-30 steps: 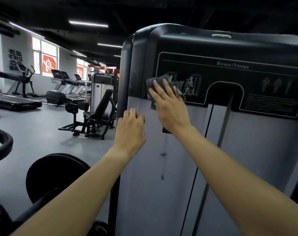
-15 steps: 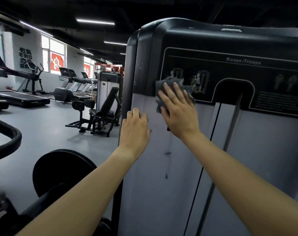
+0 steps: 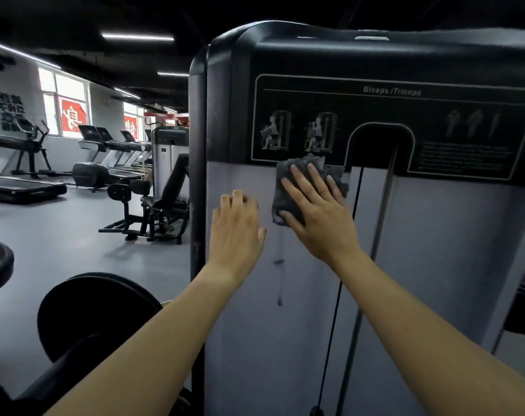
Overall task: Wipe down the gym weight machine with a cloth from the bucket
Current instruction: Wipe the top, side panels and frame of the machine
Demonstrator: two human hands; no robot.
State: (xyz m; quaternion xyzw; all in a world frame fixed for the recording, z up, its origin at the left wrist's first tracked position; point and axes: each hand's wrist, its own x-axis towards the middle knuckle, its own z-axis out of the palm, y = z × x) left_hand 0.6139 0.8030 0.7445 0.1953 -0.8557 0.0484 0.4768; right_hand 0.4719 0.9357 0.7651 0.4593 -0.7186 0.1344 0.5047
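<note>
Machine, front panel: the cloth lies against it just below the black label, pressed flat by the right hand, fingers straight and spread. The left hand rests flat beside it, empty. A drip runs below; judging by this, wiping is under way, with the lower panel probably still to do.

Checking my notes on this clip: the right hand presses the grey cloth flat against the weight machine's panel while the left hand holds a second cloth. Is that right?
Not quite. The left hand holds no second cloth: it is bare, laid against the light panel near the machine's edge, as the head view shows. The right hand does press the grey cloth flat against that panel.
</note>
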